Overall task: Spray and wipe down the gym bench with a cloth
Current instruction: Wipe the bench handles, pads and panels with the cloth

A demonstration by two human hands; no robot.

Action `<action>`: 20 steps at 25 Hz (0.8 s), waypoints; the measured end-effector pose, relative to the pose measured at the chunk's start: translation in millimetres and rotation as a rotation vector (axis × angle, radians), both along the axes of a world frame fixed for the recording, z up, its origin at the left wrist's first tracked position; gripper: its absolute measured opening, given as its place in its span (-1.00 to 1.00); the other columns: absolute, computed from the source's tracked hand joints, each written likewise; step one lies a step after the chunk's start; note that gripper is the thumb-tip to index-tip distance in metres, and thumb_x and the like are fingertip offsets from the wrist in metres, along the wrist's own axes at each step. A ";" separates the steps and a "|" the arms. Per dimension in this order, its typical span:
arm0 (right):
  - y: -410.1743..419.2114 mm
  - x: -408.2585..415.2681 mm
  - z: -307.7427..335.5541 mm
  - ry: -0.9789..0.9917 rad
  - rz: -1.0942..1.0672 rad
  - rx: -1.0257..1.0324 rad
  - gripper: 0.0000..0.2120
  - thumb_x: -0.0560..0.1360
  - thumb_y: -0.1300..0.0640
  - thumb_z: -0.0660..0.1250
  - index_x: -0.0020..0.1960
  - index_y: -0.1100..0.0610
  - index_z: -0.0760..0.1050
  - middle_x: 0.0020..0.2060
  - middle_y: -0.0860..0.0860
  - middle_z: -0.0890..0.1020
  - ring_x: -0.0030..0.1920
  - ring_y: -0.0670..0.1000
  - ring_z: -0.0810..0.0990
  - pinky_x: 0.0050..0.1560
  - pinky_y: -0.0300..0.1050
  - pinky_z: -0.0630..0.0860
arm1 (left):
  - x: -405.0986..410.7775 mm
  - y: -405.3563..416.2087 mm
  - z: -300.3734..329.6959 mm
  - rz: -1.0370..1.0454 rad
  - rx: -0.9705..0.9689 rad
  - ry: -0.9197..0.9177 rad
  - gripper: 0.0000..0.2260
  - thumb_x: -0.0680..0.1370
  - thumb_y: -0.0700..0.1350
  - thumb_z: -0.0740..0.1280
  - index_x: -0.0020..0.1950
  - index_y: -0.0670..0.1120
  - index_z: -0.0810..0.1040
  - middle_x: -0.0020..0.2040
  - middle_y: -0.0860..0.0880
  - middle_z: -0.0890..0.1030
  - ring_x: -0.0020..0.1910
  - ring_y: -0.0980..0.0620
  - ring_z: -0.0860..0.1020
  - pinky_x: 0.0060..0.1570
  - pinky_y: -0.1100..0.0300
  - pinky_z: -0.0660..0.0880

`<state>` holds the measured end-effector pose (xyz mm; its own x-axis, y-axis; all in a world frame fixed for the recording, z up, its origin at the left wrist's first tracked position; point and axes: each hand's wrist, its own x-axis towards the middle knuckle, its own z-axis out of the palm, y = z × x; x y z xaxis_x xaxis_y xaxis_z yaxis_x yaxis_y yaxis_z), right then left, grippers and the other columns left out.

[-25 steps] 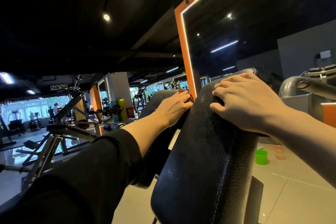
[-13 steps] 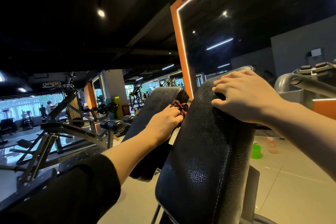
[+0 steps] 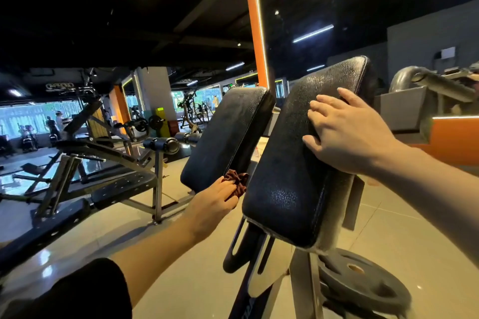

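Two black padded cushions of the gym bench stand tilted side by side: the right pad (image 3: 293, 163) close to me and the left pad (image 3: 228, 134) beyond it. My left hand (image 3: 212, 204) holds a dark red cloth (image 3: 237, 181) bunched in the gap between the pads, low against the inner side. My right hand (image 3: 347, 134) rests on the upper face of the right pad, fingers spread and lightly bent over its surface. No spray bottle is in view.
A weight plate (image 3: 363, 287) hangs on the bench frame at lower right. Another bench and metal frames (image 3: 108, 163) stand to the left. An orange-framed mirror (image 3: 259, 33) rises behind the pads. Tiled floor lies around.
My left hand has slid the cloth down the gap from the top of the pads to near their lower end. My right hand stays on the right pad. The view pulled back and down.
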<state>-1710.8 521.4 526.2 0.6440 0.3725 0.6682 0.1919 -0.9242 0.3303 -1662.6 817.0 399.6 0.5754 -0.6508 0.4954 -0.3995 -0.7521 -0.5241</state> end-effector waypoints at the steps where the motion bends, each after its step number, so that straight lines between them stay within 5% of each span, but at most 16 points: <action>1: 0.4 -2.1 -2.6 -0.001 0.001 -0.009 -0.41 0.60 -0.16 -0.09 0.48 0.14 0.29 0.50 0.05 0.28 0.53 0.01 0.11 0.50 0.03 -0.15 | -4.6 4.1 -2.2 -0.011 0.052 -0.013 -0.66 0.33 -0.13 0.54 0.09 -0.04 0.65 0.09 -0.03 0.65 0.10 0.00 0.62 0.22 0.14 0.37; 7: 2.5 6.8 -5.3 -0.050 -0.003 -0.025 -0.40 0.56 -0.13 -0.07 0.40 0.21 0.37 0.41 0.11 0.39 0.49 0.05 0.21 0.49 0.06 -0.10 | 25.2 -9.5 57.1 0.023 0.141 -0.056 -0.66 0.47 -0.13 0.42 0.24 -0.13 0.55 0.33 -0.19 0.49 0.37 -0.17 0.42 0.29 0.03 0.41; 10: -1.9 12.6 -8.3 -0.070 0.034 -0.006 -0.24 0.47 -0.20 -0.20 0.36 0.24 0.44 0.38 0.13 0.44 0.47 0.07 0.27 0.49 0.05 -0.06 | 40.4 -36.3 78.5 0.106 0.085 -0.128 -0.75 0.49 -0.25 0.40 0.17 -0.18 0.60 0.32 -0.25 0.49 0.40 -0.20 0.39 0.36 0.07 0.22; 13: -3.9 16.2 -11.5 -0.095 0.072 0.019 -0.23 0.45 -0.20 -0.18 0.29 0.28 0.50 0.32 0.16 0.51 0.42 0.11 0.36 0.48 0.07 0.02 | 25.6 -22.9 50.3 0.053 0.084 0.012 -0.72 0.49 -0.20 0.41 0.20 -0.17 0.59 0.33 -0.20 0.49 0.38 -0.18 0.40 0.29 -0.07 0.44; 17: -4.9 18.0 -15.7 -0.102 0.106 0.033 -0.28 0.47 -0.17 -0.12 0.21 0.31 0.55 0.24 0.20 0.57 0.35 0.15 0.46 0.44 0.11 0.15 | -5.7 10.8 19.6 0.007 0.212 0.106 -0.61 0.39 -0.14 0.51 0.21 -0.12 0.59 0.30 -0.16 0.54 0.33 -0.17 0.48 0.24 0.00 0.37; 20: -4.2 18.5 -15.8 -0.116 0.119 0.036 -0.32 0.49 -0.15 -0.07 0.20 0.32 0.56 0.22 0.21 0.58 0.33 0.16 0.47 0.43 0.12 0.17 | 8.6 2.0 47.2 -0.035 0.256 0.073 -0.69 0.45 -0.15 0.42 0.19 -0.14 0.58 0.28 -0.21 0.53 0.33 -0.20 0.47 0.20 -0.08 0.51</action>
